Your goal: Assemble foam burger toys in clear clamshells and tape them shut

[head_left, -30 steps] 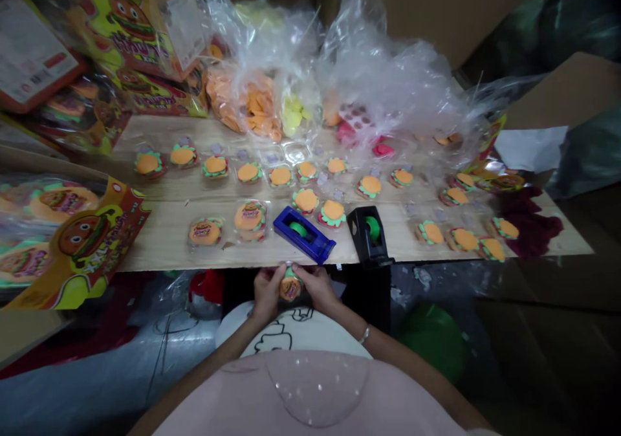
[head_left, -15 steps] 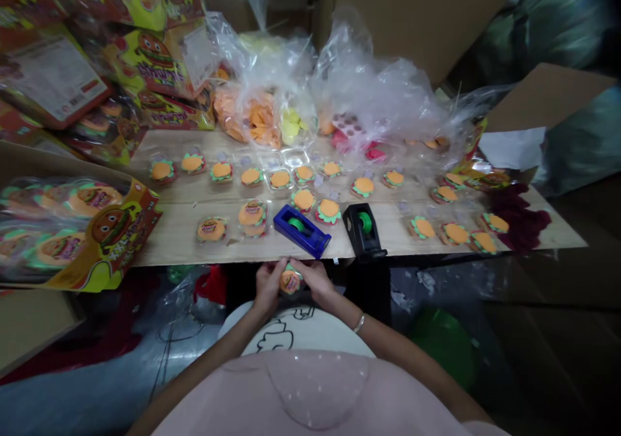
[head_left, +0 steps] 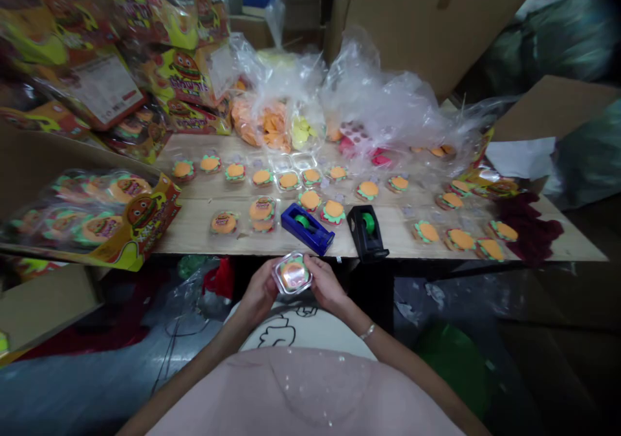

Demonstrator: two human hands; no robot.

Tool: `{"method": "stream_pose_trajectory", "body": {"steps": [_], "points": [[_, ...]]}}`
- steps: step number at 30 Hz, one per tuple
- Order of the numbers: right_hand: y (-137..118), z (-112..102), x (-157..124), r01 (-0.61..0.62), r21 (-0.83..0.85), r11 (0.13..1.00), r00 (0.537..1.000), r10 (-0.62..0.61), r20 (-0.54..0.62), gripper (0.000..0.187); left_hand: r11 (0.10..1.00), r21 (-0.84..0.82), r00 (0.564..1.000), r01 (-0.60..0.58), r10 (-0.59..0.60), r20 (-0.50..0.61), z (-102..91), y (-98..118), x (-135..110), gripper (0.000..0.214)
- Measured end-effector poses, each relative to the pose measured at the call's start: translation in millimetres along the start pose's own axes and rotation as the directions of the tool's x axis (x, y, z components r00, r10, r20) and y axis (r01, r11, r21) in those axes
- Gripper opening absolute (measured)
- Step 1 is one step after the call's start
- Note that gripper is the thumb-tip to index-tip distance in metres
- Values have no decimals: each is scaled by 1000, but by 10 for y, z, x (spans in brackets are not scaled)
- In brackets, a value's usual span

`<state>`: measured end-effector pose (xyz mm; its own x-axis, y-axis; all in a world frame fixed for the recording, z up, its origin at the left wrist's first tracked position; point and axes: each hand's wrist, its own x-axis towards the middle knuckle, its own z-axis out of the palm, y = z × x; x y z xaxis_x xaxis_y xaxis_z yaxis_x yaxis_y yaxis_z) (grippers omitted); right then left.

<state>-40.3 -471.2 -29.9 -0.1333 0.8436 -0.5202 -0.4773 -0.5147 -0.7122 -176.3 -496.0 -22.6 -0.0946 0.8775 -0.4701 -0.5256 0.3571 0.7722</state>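
Observation:
Between my two hands, just off the table's front edge, is a clear plastic box with a gummy burger (head_left: 294,274) inside and a printed label on top. My left hand (head_left: 261,288) is closed on its left side, and my right hand (head_left: 326,282) grips its right edge, the thumb near the top corner. Just beyond it stand a blue tape dispenser (head_left: 307,229) and a black tape dispenser (head_left: 367,234), both with green cores. Left of the blue one, a labelled boxed burger (head_left: 224,224) lies beside a stack of boxed burgers (head_left: 262,212).
Rows of burgers in clear boxes cover the wooden table (head_left: 194,245). A display carton (head_left: 155,219) of packed burgers stands at left, below stacked cartons (head_left: 187,77). Plastic bags (head_left: 383,93) of orange, yellow and pink pieces line the back. A maroon cloth (head_left: 528,226) lies at right.
The boxed burger has tilted in my hands, so its clear lid now faces up and catches the light. My fingers have shifted to its sides. The view has swung slightly left.

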Motion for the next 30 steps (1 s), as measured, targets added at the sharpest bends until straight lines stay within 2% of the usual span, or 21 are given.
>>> {"method": "stream_pose_trajectory", "body": {"steps": [2,5,8,12,15,19,22,24,27,30], "points": [[-48,12,-81,18,31,999,998,-20,66,39,997,-53,997,-55,57,44,-8,60,-117,44],[-73,34,-116,50,-28,998,989,-46,139,38,985,-29,984,-171,169,-60,-17,92,-131,38],[-34,62,-70,93,-99,991,983,-76,166,37,977,-4,972,-214,213,-103,-61,130,-67,37],[39,151,2,81,-138,987,973,-48,227,33,986,-27,976,-164,158,-148,-165,268,-78,37],[28,254,11,58,-142,988,959,-16,284,32,985,-26,973,-172,166,-158,-224,431,-127,36],[-92,330,-35,148,-188,971,940,-79,332,26,991,88,995,-98,101,-27,-260,601,-168,35],[-165,264,-87,242,-339,909,913,-95,397,22,975,216,999,-45,39,31,-253,566,-234,30],[-162,173,-103,262,-400,878,925,-109,365,22,982,189,999,-6,-4,53,-218,466,-286,32],[-75,23,-65,254,-394,883,962,-189,197,24,994,56,992,96,-100,80,-118,271,-263,40],[44,-88,18,232,-348,908,969,-245,5,30,992,-21,992,122,-122,-19,-5,80,-49,40]]}}
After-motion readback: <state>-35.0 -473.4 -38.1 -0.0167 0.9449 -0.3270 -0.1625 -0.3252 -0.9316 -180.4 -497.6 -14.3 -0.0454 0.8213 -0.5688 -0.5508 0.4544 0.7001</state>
